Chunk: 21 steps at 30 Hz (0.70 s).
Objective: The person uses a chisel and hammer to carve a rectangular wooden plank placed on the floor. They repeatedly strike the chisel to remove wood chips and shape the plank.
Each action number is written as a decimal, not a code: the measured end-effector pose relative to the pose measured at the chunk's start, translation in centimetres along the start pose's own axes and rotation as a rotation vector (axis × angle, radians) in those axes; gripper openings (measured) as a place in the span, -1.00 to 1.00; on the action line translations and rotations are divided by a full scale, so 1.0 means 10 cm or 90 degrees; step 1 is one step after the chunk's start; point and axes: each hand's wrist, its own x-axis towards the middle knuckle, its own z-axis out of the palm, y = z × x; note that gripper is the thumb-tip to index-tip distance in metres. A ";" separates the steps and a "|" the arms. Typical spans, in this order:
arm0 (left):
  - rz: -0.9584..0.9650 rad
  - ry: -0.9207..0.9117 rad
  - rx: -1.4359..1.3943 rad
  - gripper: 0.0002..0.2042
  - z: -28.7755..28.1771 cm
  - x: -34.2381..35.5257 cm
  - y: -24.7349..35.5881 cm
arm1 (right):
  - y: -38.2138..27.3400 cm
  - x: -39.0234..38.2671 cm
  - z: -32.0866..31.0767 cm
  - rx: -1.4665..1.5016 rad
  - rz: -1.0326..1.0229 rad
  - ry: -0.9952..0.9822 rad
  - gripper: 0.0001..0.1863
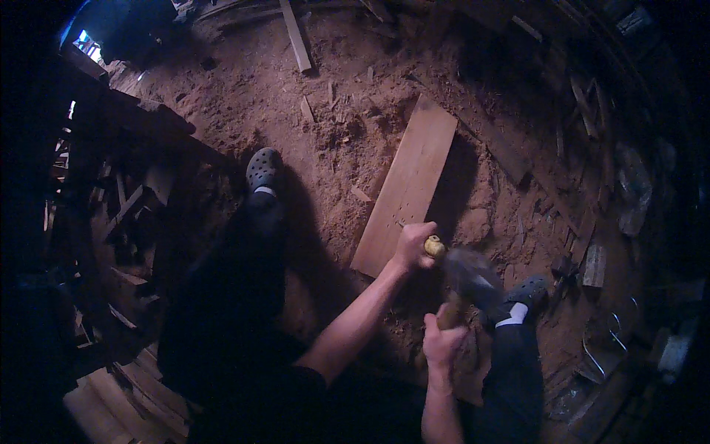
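Note:
My left hand is closed round a chisel, whose yellow handle end sticks out on the right side of the fist. A short bit of its thin blade shows at the far side, against the board. Under that hand lies a long flat wooden board, slanting away to the right, with a few small dark marks near the blade. My right hand grips the wooden handle of a hammer. The hammer's head is smeared by motion and hangs close to the chisel's handle end.
My shoes stand on either side of the board on sawdust-covered ground. A narrow wood strip lies at the far side. Scrap wood piles up at the left, and offcuts and bent wire lie at the right.

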 end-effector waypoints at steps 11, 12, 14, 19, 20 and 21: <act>-0.011 -0.019 -0.062 -0.39 0.06 0.01 -0.03 | 0.55 0.09 0.13 0.003 -0.147 0.129 -0.84; -0.011 -0.018 -0.052 -0.38 0.07 0.00 -0.02 | 0.60 0.11 0.11 -0.019 -0.143 0.134 -0.84; -0.020 -0.008 -0.028 -0.36 0.01 -0.07 -0.05 | 0.33 0.07 0.01 0.138 -0.040 0.042 -0.81; -0.020 -0.013 -0.043 -0.37 0.02 0.04 0.06 | 0.55 0.13 0.11 -0.001 -0.285 0.138 -0.90; -0.021 -0.007 -0.047 -0.39 0.01 0.02 0.05 | 0.54 0.13 0.14 -0.064 -0.328 0.157 -0.91; -0.021 -0.002 -0.051 -0.42 0.02 -0.01 0.04 | 0.52 0.08 0.10 -0.120 -0.303 0.148 -0.91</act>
